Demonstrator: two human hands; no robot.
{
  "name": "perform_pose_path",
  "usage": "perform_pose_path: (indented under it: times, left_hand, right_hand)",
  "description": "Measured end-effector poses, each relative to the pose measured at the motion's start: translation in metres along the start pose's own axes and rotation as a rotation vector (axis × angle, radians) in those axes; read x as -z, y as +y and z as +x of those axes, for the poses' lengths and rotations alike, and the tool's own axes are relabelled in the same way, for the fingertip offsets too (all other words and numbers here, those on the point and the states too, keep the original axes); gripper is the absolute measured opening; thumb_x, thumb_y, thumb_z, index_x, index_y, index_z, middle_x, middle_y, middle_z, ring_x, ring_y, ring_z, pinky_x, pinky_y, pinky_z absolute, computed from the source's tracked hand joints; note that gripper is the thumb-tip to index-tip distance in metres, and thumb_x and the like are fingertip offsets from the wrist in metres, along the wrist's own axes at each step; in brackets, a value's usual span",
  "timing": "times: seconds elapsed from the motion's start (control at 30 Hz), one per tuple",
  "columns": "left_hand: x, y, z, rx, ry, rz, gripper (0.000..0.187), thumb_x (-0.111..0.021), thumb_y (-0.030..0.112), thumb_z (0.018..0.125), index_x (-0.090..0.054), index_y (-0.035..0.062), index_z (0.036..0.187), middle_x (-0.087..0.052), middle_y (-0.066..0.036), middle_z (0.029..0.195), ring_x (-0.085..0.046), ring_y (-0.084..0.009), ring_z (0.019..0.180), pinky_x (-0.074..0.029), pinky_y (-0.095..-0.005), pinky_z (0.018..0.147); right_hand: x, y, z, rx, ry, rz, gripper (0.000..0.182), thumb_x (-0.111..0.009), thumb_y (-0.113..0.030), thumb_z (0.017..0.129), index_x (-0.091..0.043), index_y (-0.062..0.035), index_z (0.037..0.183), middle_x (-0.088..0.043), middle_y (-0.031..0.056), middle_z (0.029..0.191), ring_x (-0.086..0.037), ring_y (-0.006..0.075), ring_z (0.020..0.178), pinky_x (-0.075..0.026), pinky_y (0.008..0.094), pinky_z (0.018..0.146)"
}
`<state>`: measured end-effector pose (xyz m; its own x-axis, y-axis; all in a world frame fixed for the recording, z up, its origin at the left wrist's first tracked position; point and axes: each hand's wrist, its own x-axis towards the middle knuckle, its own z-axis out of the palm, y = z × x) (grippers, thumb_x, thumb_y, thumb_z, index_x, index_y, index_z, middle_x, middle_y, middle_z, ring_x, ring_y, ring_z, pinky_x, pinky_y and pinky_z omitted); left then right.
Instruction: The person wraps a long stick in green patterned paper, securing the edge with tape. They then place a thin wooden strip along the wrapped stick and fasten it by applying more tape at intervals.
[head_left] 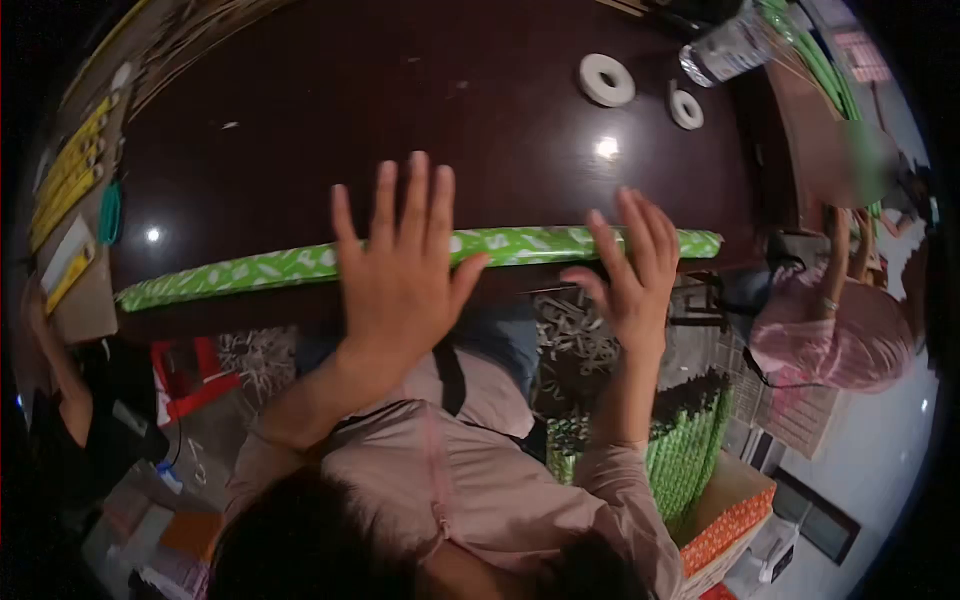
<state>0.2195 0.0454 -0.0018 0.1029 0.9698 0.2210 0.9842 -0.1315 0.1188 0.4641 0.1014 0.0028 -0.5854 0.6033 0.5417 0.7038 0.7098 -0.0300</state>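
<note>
A long, narrow roll in green paper with white print (530, 243) lies along the front edge of the dark table (300, 120). My left hand (405, 265) is over its middle, palm down, with fingers spread and pointing across the table. Nearer the roll's right end, my right hand (635, 260) is over it too, fingers apart and slightly bent. Neither hand is wrapped round the roll; parts of it are hidden beneath them.
Two white tape rolls (607, 80) and a clear plastic bottle (725, 50) are at the back right. Yellow packs (70, 180) line the left side. Beside me a box (735, 505) holds many green sticks (690, 450). People sit at left and right (835, 335).
</note>
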Motion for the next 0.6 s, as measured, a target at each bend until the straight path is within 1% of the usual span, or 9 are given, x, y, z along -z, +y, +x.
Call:
perform_pose_path:
  times: [0.1, 0.17, 0.2, 0.27, 0.33, 0.37, 0.4, 0.5, 0.6]
  left_hand:
    - [0.001, -0.001, 0.000, -0.013, 0.021, -0.058, 0.069, -0.052, 0.044, 0.095, -0.035, 0.0012, 0.147, -0.039, -0.017, 0.149, -0.032, -0.0341, 0.140, -0.015, -0.0642, 0.113]
    - [0.003, -0.002, -0.001, -0.031, 0.048, -0.063, 0.067, -0.052, 0.046, 0.095, -0.041, 0.0017, 0.143, -0.044, -0.016, 0.145, -0.036, -0.0324, 0.139, -0.018, -0.0651, 0.112]
    - [0.003, -0.004, -0.001, -0.048, 0.066, -0.074, 0.066, -0.052, 0.046, 0.094, -0.043, 0.0017, 0.142, -0.046, -0.016, 0.143, -0.037, -0.0319, 0.138, -0.019, -0.0655, 0.111]
    - [0.008, -0.014, -0.004, -0.066, 0.121, -0.072, 0.063, -0.055, 0.043, 0.094, -0.045, 0.0017, 0.140, -0.051, -0.016, 0.139, -0.042, -0.0319, 0.134, -0.024, -0.0610, 0.111]
    - [0.009, -0.032, -0.011, -0.228, 0.044, -0.121, 0.060, -0.059, 0.036, 0.092, -0.046, 0.0013, 0.139, -0.055, -0.014, 0.134, -0.050, -0.0314, 0.127, -0.033, -0.0532, 0.110]
    - [0.010, -0.042, -0.015, -0.254, 0.048, -0.187, 0.055, -0.064, 0.024, 0.090, -0.048, 0.0008, 0.137, -0.058, -0.014, 0.130, -0.054, -0.0310, 0.122, -0.040, -0.0461, 0.106]
    - [0.013, -0.052, -0.018, -0.259, 0.047, -0.192, 0.055, -0.064, 0.024, 0.090, -0.048, 0.0008, 0.137, -0.058, -0.014, 0.130, -0.054, -0.0310, 0.122, -0.040, -0.0461, 0.106]
    - [0.024, -0.079, -0.025, -0.302, 0.003, -0.243, 0.052, -0.067, 0.008, 0.085, -0.051, 0.0001, 0.135, -0.059, -0.016, 0.126, -0.056, -0.0316, 0.118, -0.045, -0.0450, 0.099]
    - [0.030, -0.095, -0.033, -0.243, -0.029, -0.293, 0.053, -0.066, 0.005, 0.085, -0.050, -0.0001, 0.135, -0.059, -0.017, 0.126, -0.056, -0.0320, 0.118, -0.045, -0.0457, 0.100]
  right_hand:
    - [-0.010, -0.031, 0.027, 0.137, -0.263, 0.087, 0.063, -0.072, -0.035, 0.075, -0.057, -0.0205, 0.135, -0.055, 0.0014, 0.136, -0.056, 0.0218, 0.106, -0.045, 0.0380, 0.090]
    - [-0.014, -0.033, 0.037, 0.191, -0.279, 0.069, 0.063, -0.073, -0.032, 0.075, -0.057, -0.0196, 0.134, -0.059, 0.0013, 0.127, -0.056, 0.0214, 0.097, -0.045, 0.0363, 0.084]
    - [-0.016, -0.031, 0.041, 0.232, -0.257, 0.082, 0.061, -0.073, -0.029, 0.075, -0.058, -0.0172, 0.133, -0.061, 0.0015, 0.116, -0.054, 0.0204, 0.092, -0.043, 0.0353, 0.079]
    - [-0.015, -0.030, 0.045, 0.248, -0.266, 0.101, 0.061, -0.073, -0.028, 0.075, -0.058, -0.0161, 0.133, -0.061, 0.0019, 0.113, -0.054, 0.0202, 0.090, -0.043, 0.0352, 0.077]
    - [-0.017, -0.025, 0.043, 0.255, -0.278, 0.112, 0.060, -0.074, -0.026, 0.075, -0.059, -0.0134, 0.131, -0.060, 0.0024, 0.108, -0.053, 0.0197, 0.087, -0.042, 0.0346, 0.075]
    - [-0.017, -0.024, 0.044, 0.252, -0.280, 0.112, 0.060, -0.074, -0.026, 0.075, -0.059, -0.0134, 0.131, -0.060, 0.0024, 0.108, -0.053, 0.0197, 0.087, -0.042, 0.0346, 0.075]
    - [-0.015, -0.021, 0.046, 0.245, -0.298, 0.126, 0.059, -0.073, -0.025, 0.075, -0.059, -0.0131, 0.131, -0.060, 0.0025, 0.108, -0.053, 0.0198, 0.087, -0.042, 0.0343, 0.076]
    - [-0.009, -0.015, 0.051, 0.218, -0.338, 0.135, 0.057, -0.072, -0.025, 0.076, -0.060, -0.0119, 0.130, -0.059, 0.0030, 0.107, -0.053, 0.0205, 0.087, -0.041, 0.0341, 0.077]
    - [-0.004, -0.011, 0.052, 0.233, -0.364, 0.129, 0.055, -0.071, -0.025, 0.078, -0.060, -0.0101, 0.129, -0.059, 0.0038, 0.106, -0.053, 0.0218, 0.088, -0.042, 0.0348, 0.078]
